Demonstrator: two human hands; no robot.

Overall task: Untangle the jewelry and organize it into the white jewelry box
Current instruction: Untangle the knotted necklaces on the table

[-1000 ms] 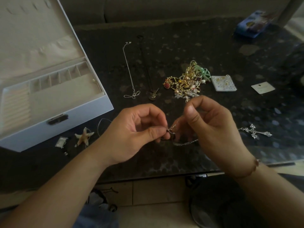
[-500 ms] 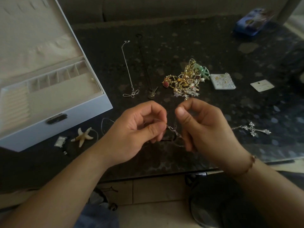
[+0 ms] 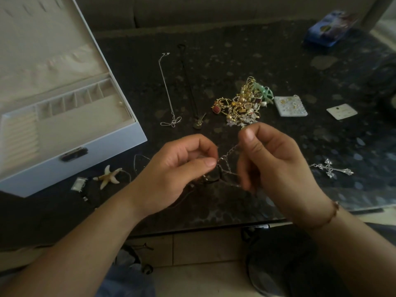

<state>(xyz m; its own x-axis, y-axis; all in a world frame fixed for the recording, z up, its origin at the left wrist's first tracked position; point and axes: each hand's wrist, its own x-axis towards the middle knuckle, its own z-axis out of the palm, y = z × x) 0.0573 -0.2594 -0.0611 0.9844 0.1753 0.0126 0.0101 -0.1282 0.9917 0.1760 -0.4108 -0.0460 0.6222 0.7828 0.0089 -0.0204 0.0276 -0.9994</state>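
Bare table (image 3: 267, 61) lies behind the jewelry pile (image 3: 242, 103); left of the pile, two laid-out necklaces (image 3: 167, 86) bar the way toward the open box (image 3: 85, 155); right of it lie two cards (image 3: 290, 106).

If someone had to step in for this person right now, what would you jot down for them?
Left hand: pinching a silver chain.
Right hand: pinching the same chain higher up; it is strung between both, knotted with a dark cord.
White box: open at the table's left; its compartments look bare.
Done: two necklaces lie straightened on the table.
Left: free this chain, pull apart the gold pile, then box everything, including the cross and starfish.
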